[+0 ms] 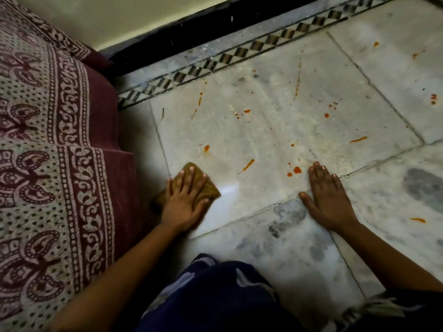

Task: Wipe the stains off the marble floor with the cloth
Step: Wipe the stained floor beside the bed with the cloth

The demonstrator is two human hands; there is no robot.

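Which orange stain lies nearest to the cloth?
The slanted streak, just right of the cloth under the left hand; the other stains lie farther off.

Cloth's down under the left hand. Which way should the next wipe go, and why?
Probably slide the left hand, pressing flat on the brown cloth, forward and right to the nearest orange streak. That stain lies just beyond the cloth, while the right hand braces on the marble floor.

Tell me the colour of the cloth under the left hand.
Mustard brown, plain; the cloth shows in the head view, pressed flat by the left hand.
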